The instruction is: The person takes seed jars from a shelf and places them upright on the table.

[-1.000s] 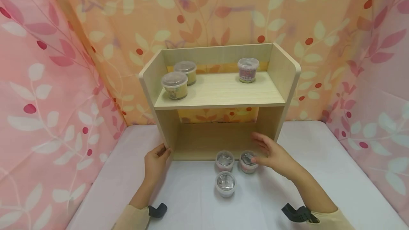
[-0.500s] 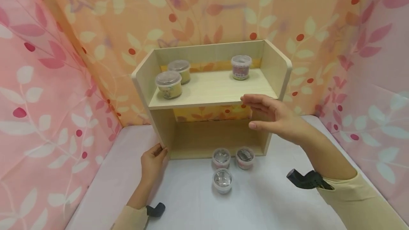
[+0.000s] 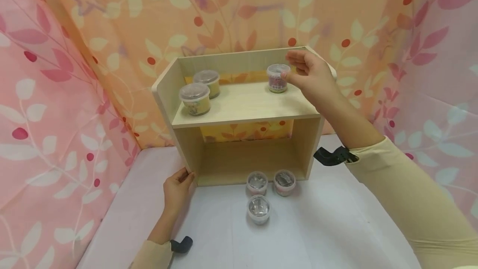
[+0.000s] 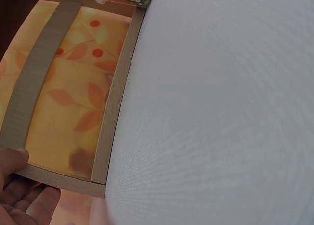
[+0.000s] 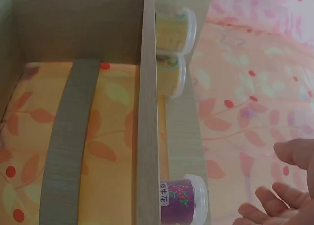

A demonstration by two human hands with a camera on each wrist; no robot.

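Observation:
My left hand [image 3: 177, 188] grips the lower left side of a pale wooden shelf [image 3: 244, 101]; in the left wrist view its thumb and fingers [image 4: 44, 205] lie on either side of the panel edge. My right hand [image 3: 317, 80] is raised at the upper deck's right end, fingers spread, holding nothing. Its thumb overlaps a small purple lidded tub [image 3: 275, 83] in the head view. The right wrist view shows that purple tub [image 5: 179, 200] apart from the hand [image 5: 289, 200]. Two yellow tubs [image 3: 198, 106] with clear lids stand at the deck's left end.
Three small clear-lidded tubs with silvery tops stand at the shelf's front: one at left [image 3: 257, 191], one at right [image 3: 284, 190], one nearer [image 3: 258, 218]. A white cloth [image 3: 298, 235] covers the table. Patterned curtains [image 3: 239, 11] hang behind and at both sides.
My right hand has risen from the right front tub on the table, past the upper deck's edge, to beside the purple tub. The left hand keeps its grip; the head view has shifted slightly.

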